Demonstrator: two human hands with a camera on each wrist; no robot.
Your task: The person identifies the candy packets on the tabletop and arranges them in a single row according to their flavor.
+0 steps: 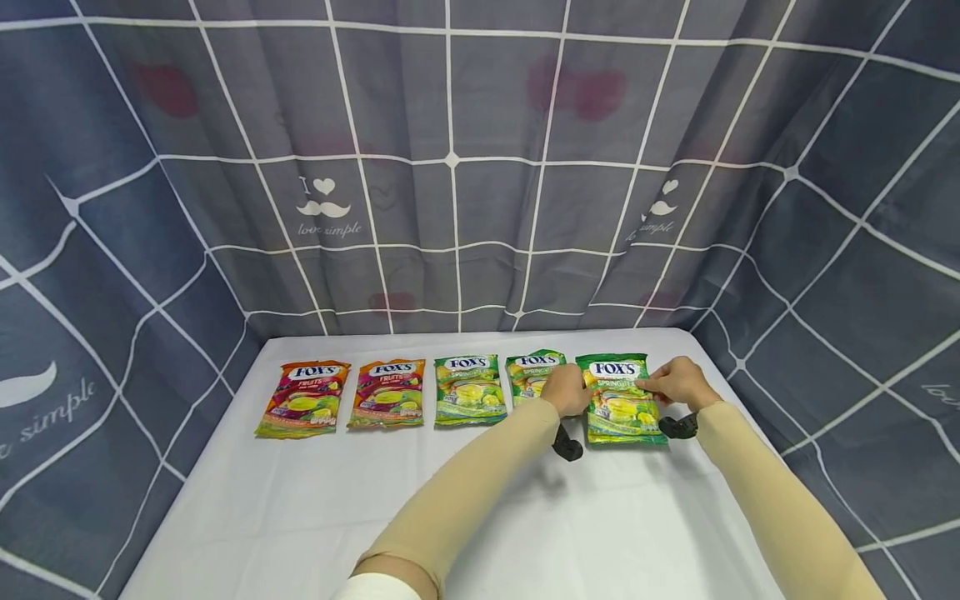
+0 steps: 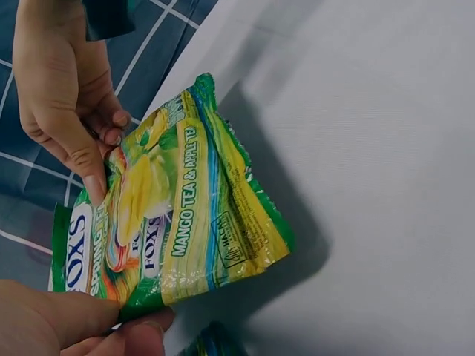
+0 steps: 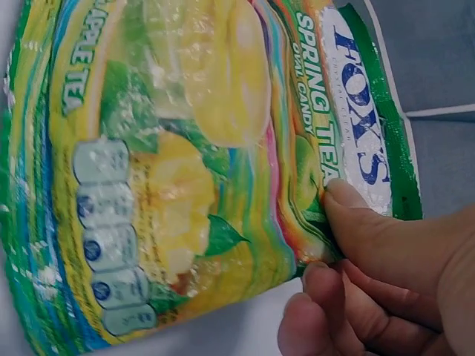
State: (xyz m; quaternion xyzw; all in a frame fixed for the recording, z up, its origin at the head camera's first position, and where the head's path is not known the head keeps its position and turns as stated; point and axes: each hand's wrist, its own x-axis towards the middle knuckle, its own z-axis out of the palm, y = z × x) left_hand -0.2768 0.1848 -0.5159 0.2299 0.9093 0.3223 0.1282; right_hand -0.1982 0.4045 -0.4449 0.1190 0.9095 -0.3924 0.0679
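Note:
A green and yellow Fox's Spring Tea candy bag (image 1: 621,404) is held by both hands at the right end of a row of bags. My left hand (image 1: 566,390) pinches its left edge, thumb on the front, as the left wrist view shows with the bag (image 2: 171,215) tilted over the cloth and casting a shadow. My right hand (image 1: 681,383) pinches the opposite edge; in the right wrist view its thumb (image 3: 371,222) presses on the front near the logo and the fingers curl behind. Another green Spring Tea bag (image 1: 531,367) is partly hidden behind my left hand.
Further left on the white cloth-covered table (image 1: 315,500) lie a third green bag (image 1: 469,392), a red-orange Fox's Fruits bag (image 1: 387,394) and another Fruits bag (image 1: 305,400). Grey checked curtains (image 1: 405,200) stand at the back and both sides.

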